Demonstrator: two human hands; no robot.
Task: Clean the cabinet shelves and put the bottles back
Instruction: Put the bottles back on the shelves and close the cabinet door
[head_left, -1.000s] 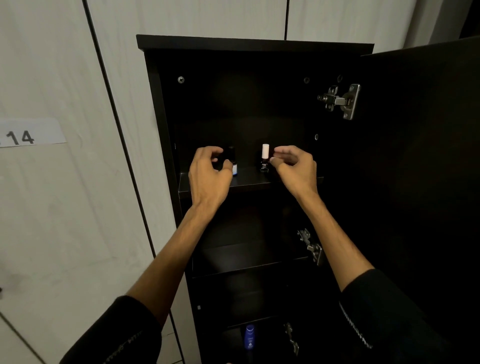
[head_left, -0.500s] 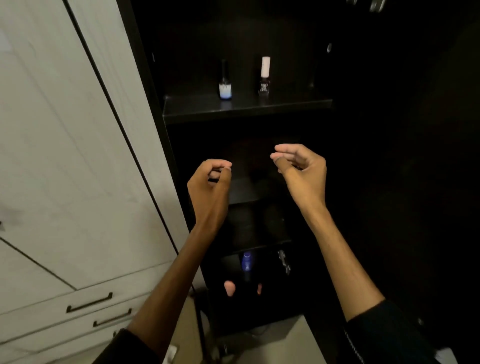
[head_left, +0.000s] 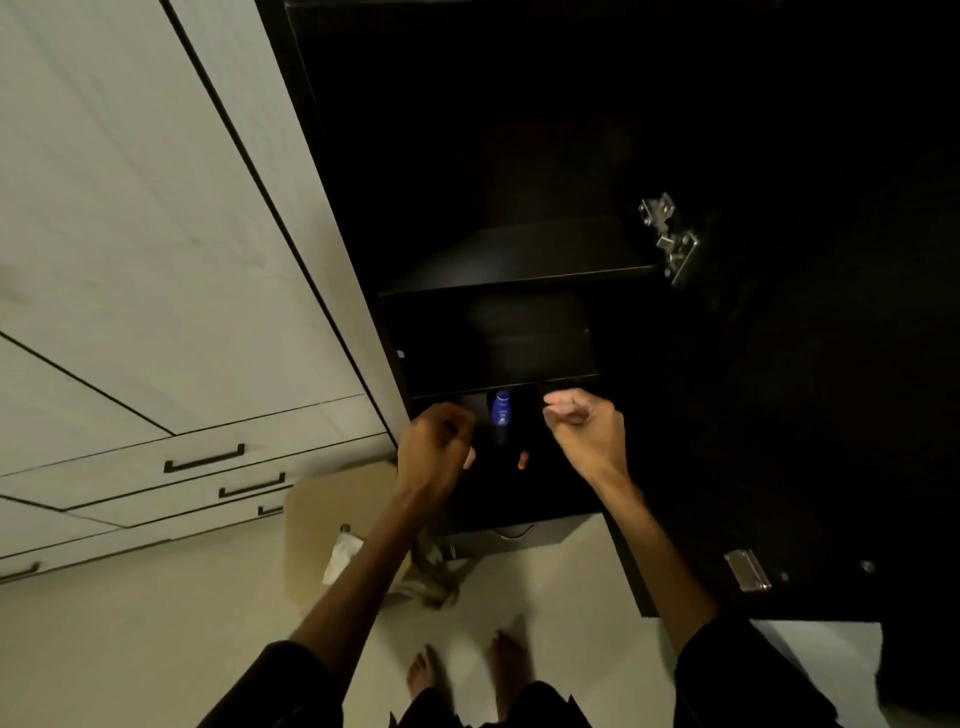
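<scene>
The black cabinet stands open, and I look down its dark shelves (head_left: 519, 275). On the lowest shelf a blue bottle (head_left: 501, 409) stands upright, with a small pink item (head_left: 523, 459) lower down in front of it. My left hand (head_left: 435, 449) hangs just left of the blue bottle, fingers curled, holding nothing. My right hand (head_left: 584, 426) hovers to the bottle's right, fingers loosely closed and empty. Neither hand touches a bottle. The top shelf with the two small bottles is out of view.
The open cabinet door (head_left: 805, 364) with metal hinges (head_left: 670, 239) stands on the right. White wardrobe panels and drawers (head_left: 202, 457) fill the left. On the floor lie a cardboard piece (head_left: 332, 509), a crumpled cloth (head_left: 431, 577) and my bare feet (head_left: 467, 670).
My view has tilted down from the top shelf to the bottom one. Both hands left the two small bottles standing on the top shelf and dropped empty to the lowest shelf.
</scene>
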